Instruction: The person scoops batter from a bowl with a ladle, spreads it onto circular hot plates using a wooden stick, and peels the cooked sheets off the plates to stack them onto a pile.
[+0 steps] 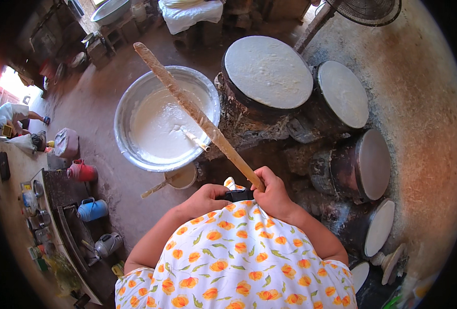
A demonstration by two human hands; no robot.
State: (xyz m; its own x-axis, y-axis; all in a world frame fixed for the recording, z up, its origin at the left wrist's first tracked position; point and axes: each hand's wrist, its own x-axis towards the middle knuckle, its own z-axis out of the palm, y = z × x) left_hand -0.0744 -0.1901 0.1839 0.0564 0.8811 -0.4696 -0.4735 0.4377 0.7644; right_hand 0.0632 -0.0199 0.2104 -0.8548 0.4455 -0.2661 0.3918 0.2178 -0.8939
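My right hand point(272, 191) grips the lower end of a long wooden stick point(197, 112) that slants up and left over a metal basin point(122, 127) of white batter point(155, 133). At my waist, the fingers of my left hand point(209, 197) close on a black buckle or clasp point(238, 196), partly hidden by the flowered shirt point(232, 255). A short handle point(194, 140) rises from the batter and leans toward the basin's near rim. Under that rim stands a small pot point(184, 177) with its own handle point(155, 190).
Several drum-like stoves with pale round tops, among them a large one point(269, 73), curve round on the right. Red point(82, 170) and blue point(93, 209) flasks stand at the left beside a table point(14, 170). A person point(14, 116) bends down at the far left. A fan point(363, 9) is at top right.
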